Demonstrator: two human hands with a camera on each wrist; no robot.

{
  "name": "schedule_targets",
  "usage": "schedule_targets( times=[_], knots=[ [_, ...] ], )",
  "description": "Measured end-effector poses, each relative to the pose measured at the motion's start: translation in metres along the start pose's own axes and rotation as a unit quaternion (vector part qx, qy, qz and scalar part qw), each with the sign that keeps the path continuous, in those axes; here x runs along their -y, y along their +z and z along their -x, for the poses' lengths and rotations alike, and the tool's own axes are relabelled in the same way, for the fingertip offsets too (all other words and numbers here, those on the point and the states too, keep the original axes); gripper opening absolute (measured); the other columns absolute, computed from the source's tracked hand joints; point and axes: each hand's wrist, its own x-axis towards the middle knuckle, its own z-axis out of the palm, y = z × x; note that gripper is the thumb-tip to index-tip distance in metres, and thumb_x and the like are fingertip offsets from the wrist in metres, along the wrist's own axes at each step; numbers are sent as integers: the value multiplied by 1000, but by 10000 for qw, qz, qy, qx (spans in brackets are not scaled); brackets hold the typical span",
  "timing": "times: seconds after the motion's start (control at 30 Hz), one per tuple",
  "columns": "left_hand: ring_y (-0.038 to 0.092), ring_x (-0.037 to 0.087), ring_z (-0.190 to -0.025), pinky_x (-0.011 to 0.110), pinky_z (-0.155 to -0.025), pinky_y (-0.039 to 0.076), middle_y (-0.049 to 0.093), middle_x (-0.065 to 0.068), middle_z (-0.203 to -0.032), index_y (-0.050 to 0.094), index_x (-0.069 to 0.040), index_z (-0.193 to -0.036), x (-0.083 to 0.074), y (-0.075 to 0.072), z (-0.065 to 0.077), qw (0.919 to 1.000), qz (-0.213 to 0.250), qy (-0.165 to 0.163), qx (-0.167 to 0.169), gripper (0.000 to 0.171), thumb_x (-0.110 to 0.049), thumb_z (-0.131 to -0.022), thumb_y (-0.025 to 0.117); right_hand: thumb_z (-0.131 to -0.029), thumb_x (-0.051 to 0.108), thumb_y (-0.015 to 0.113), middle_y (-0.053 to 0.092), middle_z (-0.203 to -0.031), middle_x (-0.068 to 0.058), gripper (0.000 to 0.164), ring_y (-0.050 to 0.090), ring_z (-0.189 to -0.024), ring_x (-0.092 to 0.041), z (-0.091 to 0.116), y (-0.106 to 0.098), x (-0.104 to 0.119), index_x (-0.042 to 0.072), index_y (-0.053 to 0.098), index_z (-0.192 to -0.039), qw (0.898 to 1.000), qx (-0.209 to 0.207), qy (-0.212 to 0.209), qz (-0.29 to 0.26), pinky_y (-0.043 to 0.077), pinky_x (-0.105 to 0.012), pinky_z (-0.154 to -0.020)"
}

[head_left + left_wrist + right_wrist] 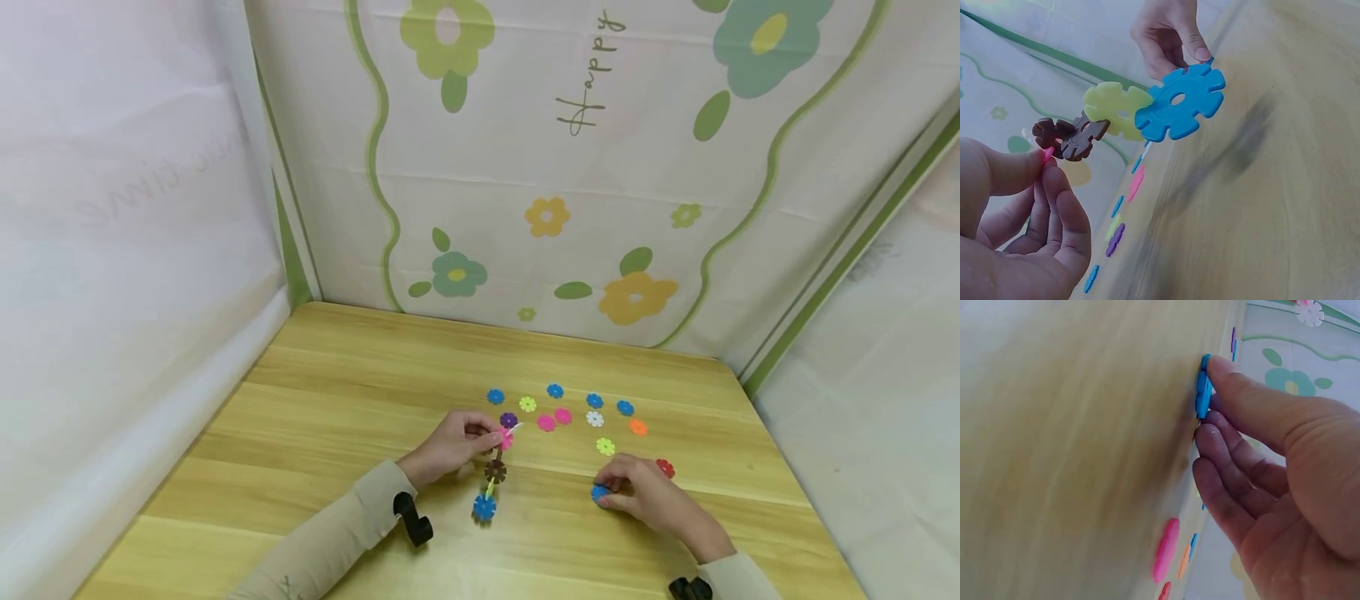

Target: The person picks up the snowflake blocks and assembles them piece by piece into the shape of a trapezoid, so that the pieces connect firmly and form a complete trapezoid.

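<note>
My left hand [457, 446] pinches a pink flower-shaped disc [1047, 154] between thumb and fingers, held above the table. That disc belongs to a chain of interlocked slotted discs: a white one [515, 427] on one side, brown ones [1085, 140] below, then a yellow-green one [1107, 103] and a blue one [1194, 84] at the lower end. Apart from the chain, to the right, my right hand [648, 496] holds a separate blue disc [1202, 390] by its edge, low at the tabletop. Thumb and fingers cover part of that disc.
Loose discs lie scattered on the wooden table [360, 383]: several blue [555, 390], a purple [508, 420], pink [546, 423], yellow-green [605, 447], white [595, 418], orange [638, 427] and red [665, 468]. Printed cloth walls [495, 158] stand behind and at both sides.
</note>
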Motion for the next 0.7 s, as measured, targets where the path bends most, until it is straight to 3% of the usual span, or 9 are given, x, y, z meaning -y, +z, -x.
schedule_targets(
  times=[0.27,0.47,0.7],
  knots=[
    [67,17,-94,37,-87,60,73,6,-107,76,-7,-110,-1,-1,1,10000,16,-8,18,18,-22,-105,69,-91,15,83,67,-92,6,14,57,-78,0,-5,-3,6,14,70,-96,9990,290,231,-234,53,-21,-68],
    [66,17,-94,34,-85,59,73,5,-106,77,-10,-109,0,-2,0,9999,-94,-2,-35,17,-25,-104,70,-95,12,79,69,-85,7,9,58,-74,-1,-16,-9,13,15,71,-92,9982,342,233,-424,53,-21,-65],
    [67,16,-93,35,-85,59,74,4,-105,77,-10,-109,4,-3,0,10000,-45,12,-21,16,-22,-104,69,-100,14,74,69,-87,0,5,62,-76,-10,-42,-12,27,12,71,-96,9950,-170,229,-955,55,-24,-66]
  ],
)
